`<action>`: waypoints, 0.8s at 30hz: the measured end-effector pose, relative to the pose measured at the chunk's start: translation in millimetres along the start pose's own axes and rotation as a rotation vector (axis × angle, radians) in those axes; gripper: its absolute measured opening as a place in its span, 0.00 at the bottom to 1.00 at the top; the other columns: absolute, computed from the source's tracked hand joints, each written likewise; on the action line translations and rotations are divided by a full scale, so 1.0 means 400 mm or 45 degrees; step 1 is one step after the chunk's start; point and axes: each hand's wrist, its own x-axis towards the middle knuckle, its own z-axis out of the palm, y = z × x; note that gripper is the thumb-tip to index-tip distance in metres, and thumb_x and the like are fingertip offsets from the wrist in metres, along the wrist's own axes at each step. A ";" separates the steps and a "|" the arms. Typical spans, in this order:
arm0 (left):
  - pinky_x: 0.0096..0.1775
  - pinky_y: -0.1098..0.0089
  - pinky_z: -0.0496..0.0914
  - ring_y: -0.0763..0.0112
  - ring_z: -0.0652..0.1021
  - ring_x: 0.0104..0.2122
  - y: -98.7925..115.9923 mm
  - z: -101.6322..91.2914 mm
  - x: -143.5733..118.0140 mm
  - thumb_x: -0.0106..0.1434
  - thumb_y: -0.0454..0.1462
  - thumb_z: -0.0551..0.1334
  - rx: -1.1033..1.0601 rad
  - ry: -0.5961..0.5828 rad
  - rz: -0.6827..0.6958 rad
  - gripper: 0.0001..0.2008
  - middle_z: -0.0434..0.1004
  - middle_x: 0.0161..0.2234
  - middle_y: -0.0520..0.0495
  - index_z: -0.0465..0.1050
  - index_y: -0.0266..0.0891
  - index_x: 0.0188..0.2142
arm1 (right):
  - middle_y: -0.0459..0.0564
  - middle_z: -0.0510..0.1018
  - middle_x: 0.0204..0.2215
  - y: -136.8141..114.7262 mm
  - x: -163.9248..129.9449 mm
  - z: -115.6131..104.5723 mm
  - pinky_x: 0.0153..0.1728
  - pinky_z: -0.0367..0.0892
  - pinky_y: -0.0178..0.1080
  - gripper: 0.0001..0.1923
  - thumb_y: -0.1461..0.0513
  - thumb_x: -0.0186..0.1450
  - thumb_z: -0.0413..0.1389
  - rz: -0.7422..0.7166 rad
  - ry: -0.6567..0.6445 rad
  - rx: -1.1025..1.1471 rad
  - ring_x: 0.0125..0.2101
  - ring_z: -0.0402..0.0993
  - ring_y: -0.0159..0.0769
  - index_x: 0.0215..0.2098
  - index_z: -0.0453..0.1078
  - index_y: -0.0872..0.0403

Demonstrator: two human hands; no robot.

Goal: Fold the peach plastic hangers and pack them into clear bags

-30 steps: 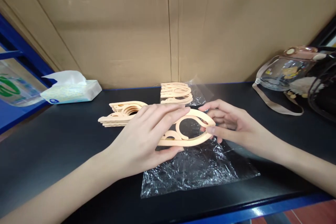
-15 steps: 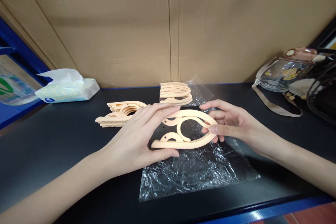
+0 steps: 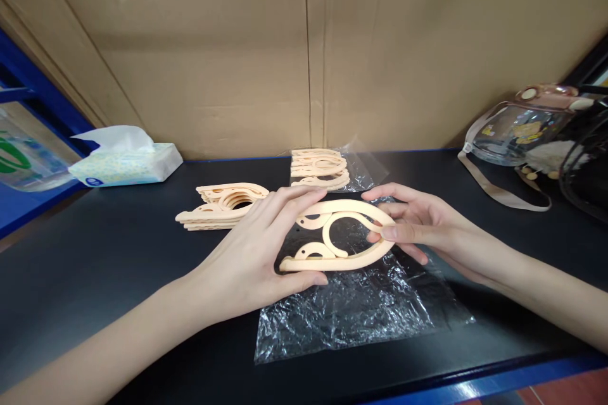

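A cream folding clothes hanger [image 3: 363,259], folded so its arms lie alongside the round hook, is held between my two hands above the table. My left hand [image 3: 259,247] grips its arm ends, fingers over the far edge and thumb along the near edge. At the rounded end, the thumb of my right hand [image 3: 422,224] presses on top, with some fingers behind. Beneath lies a crinkled clear plastic bag [image 3: 342,323]. A stack of similar folded hangers [image 3: 209,218] sits beyond my left hand, which partly covers it. More hangers [image 3: 318,168] lie in clear plastic at the back.
The black tabletop [image 3: 118,247] ends at a cardboard wall [image 3: 213,63] behind. A tissue pack [image 3: 128,161] stands at back left. On the right are a clear bottle [image 3: 515,133] with a strap [image 3: 498,193] and a dark bag [image 3: 591,164].
The fingers of my right hand behind the hanger's rounded end have shifted slightly. Both hands still hold the hanger in nearly the same place; the whole view has moved a little.
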 end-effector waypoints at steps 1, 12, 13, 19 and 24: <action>0.58 0.54 0.62 0.54 0.62 0.60 0.000 0.000 0.000 0.58 0.50 0.66 0.004 0.001 0.002 0.42 0.56 0.62 0.40 0.46 0.45 0.64 | 0.44 0.77 0.29 0.000 0.000 0.000 0.17 0.58 0.29 0.22 0.58 0.60 0.63 0.010 0.002 -0.007 0.20 0.66 0.23 0.52 0.66 0.49; 0.55 0.50 0.64 0.50 0.65 0.57 0.001 -0.002 0.002 0.57 0.51 0.66 0.046 0.036 -0.019 0.41 0.59 0.60 0.39 0.47 0.45 0.63 | 0.43 0.78 0.27 -0.002 -0.002 -0.004 0.18 0.57 0.32 0.24 0.55 0.61 0.62 0.036 -0.006 -0.096 0.13 0.54 0.19 0.53 0.65 0.49; 0.54 0.51 0.64 0.50 0.66 0.56 0.001 -0.001 0.002 0.58 0.51 0.66 0.060 0.053 -0.018 0.39 0.61 0.58 0.39 0.49 0.45 0.62 | 0.44 0.78 0.29 -0.003 -0.002 -0.005 0.18 0.56 0.32 0.24 0.56 0.61 0.62 0.032 -0.010 -0.099 0.13 0.54 0.18 0.53 0.65 0.49; 0.49 0.57 0.66 0.55 0.70 0.49 0.003 -0.002 0.001 0.59 0.50 0.65 0.145 0.143 0.023 0.32 0.68 0.52 0.42 0.57 0.43 0.58 | 0.48 0.79 0.33 -0.004 -0.002 -0.010 0.21 0.62 0.31 0.21 0.54 0.64 0.59 -0.042 -0.088 -0.263 0.21 0.67 0.25 0.53 0.64 0.50; 0.48 0.57 0.66 0.56 0.71 0.48 0.014 0.000 0.002 0.59 0.49 0.65 0.144 0.166 0.024 0.31 0.69 0.50 0.42 0.58 0.43 0.57 | 0.53 0.69 0.53 0.004 -0.012 0.002 0.44 0.70 0.45 0.33 0.53 0.59 0.63 -0.551 0.070 -0.949 0.49 0.69 0.44 0.59 0.58 0.47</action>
